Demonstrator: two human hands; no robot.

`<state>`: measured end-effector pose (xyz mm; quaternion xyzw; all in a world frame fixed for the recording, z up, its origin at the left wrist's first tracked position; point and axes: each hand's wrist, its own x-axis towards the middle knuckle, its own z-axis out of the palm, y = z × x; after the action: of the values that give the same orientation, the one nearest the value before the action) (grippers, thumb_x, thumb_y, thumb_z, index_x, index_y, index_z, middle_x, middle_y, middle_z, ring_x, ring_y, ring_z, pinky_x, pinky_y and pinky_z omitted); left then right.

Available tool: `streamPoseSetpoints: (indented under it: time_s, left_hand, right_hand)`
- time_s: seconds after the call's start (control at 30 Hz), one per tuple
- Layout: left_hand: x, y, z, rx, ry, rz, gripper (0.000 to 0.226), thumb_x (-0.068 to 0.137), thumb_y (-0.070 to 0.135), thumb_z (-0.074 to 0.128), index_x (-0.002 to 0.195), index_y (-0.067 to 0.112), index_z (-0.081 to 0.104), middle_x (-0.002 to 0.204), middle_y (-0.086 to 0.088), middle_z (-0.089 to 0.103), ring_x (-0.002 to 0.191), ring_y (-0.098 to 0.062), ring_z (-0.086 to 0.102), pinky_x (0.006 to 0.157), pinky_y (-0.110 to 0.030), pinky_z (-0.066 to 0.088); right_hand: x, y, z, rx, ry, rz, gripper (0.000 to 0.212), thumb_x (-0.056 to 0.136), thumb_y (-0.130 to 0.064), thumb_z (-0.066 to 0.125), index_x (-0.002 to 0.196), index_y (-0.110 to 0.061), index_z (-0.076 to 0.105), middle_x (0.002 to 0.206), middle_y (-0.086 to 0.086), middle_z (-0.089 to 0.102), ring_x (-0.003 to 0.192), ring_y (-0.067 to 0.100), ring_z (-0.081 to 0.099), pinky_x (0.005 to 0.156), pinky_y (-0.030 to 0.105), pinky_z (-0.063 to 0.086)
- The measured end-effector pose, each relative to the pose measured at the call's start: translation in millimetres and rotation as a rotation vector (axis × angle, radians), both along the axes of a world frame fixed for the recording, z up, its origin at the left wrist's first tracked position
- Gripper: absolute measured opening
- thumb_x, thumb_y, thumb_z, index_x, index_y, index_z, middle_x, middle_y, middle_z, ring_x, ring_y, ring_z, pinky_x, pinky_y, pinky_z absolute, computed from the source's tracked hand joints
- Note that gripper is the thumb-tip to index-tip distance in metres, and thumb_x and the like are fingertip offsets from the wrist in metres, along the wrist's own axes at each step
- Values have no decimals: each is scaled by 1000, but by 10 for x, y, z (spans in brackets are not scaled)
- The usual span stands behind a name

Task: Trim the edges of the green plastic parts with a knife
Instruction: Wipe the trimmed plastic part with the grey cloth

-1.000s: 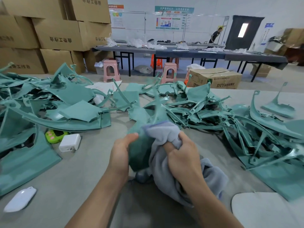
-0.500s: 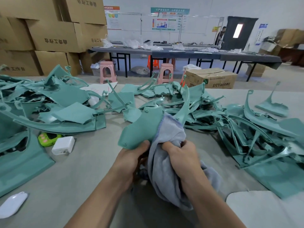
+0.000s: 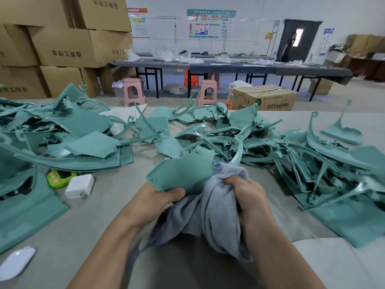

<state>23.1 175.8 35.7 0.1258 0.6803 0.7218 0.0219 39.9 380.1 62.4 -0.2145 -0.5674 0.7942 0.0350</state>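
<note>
Centre frame, left hand (image 3: 160, 195) pinches the green plastic part (image 3: 183, 170) by its lower edge, right hand (image 3: 248, 197) clenches a grey cloth (image 3: 212, 207) against it; part looks light, stiff, thin-edged, best held by flat panel; no knife visible

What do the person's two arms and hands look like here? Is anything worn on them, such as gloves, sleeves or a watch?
Both forearms are bare up to the bottom edge of the picture; no sleeve shows. The left hand and the right hand wear no gloves. No watch, ring, bracelet or marking is visible on the parts that show. The fingertips of the right hand are hidden, so nothing can be said of them.
</note>
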Motion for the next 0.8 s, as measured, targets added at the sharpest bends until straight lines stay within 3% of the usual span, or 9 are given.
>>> streamPoseSetpoints:
  time_s: [0.13,0.3,0.4,0.47,0.57,0.63,0.7,0.8]
  left_hand:
    - [-14,-177,-2,38,-25,-54,38,79,-4,65,116,7,67,107,-1,78,96,-12,74,74,-18,55]
    - [-43,-360,-39,66,-90,-109,63,66,24,90,122,7,66,119,-6,74,110,-19,70,85,-22,56]
    - [-41,-463,-52,79,-119,-95,39,69,5,77,107,13,77,114,-7,76,105,-20,72,79,-20,57]
    - [-27,-525,-71,113,-159,-99,38,68,-5,67,100,13,80,109,-7,77,98,-17,74,74,-19,57]
    - [-15,-552,-78,132,-173,-101,44,68,-7,64,109,7,70,108,-8,77,95,-16,75,72,-19,57]
    - [-15,-508,-76,114,-172,-99,46,68,-7,65,111,7,69,108,-7,77,96,-16,75,73,-19,57]
    - [-20,-489,-85,81,-182,-75,51,63,-7,72,112,6,69,108,-7,77,97,-18,75,73,-20,57]
    - [-66,-412,-66,173,-204,64,47,62,-2,77,109,5,71,107,-12,77,97,-24,74,69,-23,59]
  right_hand:
    - [4,7,65,-70,47,67,34,83,-3,74,52,-16,77,60,8,72,47,14,68,40,21,49]
    - [28,14,50,-110,69,122,38,88,-2,67,53,-12,77,67,12,74,54,19,71,49,25,54]
    - [30,67,28,-86,24,104,32,96,-10,64,66,-5,73,78,16,71,72,27,67,69,34,56]
    - [18,180,47,-82,2,50,31,98,-26,66,77,-4,72,81,18,71,76,30,68,76,40,57]
    - [40,382,101,51,-21,31,36,88,-40,76,89,-4,76,83,15,77,79,33,73,81,45,60]
    - [69,397,92,77,-29,128,34,86,-39,77,87,-5,78,86,14,77,80,30,75,83,45,60]
    - [71,313,53,91,-6,199,22,91,-25,72,81,-7,81,86,12,76,77,22,75,76,36,60]
    - [22,198,15,112,-64,149,24,92,-22,74,90,2,78,82,10,75,72,20,72,73,34,59]
